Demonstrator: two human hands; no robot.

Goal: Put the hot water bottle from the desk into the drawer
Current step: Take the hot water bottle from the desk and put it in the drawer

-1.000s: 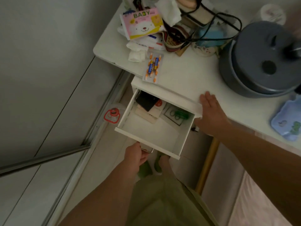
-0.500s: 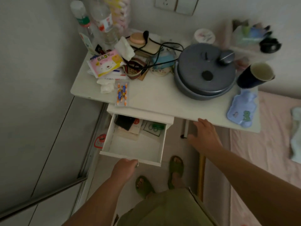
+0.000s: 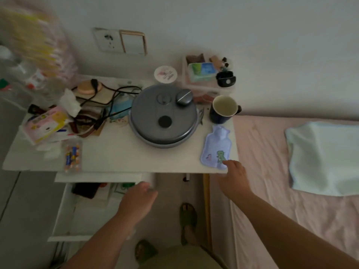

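Observation:
A small pale-blue hot water bottle (image 3: 216,147) with a green dinosaur print lies flat near the right front corner of the white desk (image 3: 124,158). My right hand (image 3: 234,177) reaches over the desk's front edge, fingertips touching the bottle's near corner, fingers apart and not closed on it. The white drawer (image 3: 64,222) under the desk's left side stands pulled out, with a black item and cards at its back. My left hand (image 3: 138,200) hovers open beside the drawer's right side, holding nothing.
A large grey lidded pot (image 3: 164,115) stands mid-desk, a dark mug (image 3: 223,109) just behind the bottle. Cables, a pink tissue pack (image 3: 46,123) and a pill blister (image 3: 72,155) clutter the left. A pink bed (image 3: 291,191) adjoins the desk on the right.
My left hand has let go of the drawer front and risen to its right side. My right hand has moved right along the desk edge to the hot water bottle. The view shifted right.

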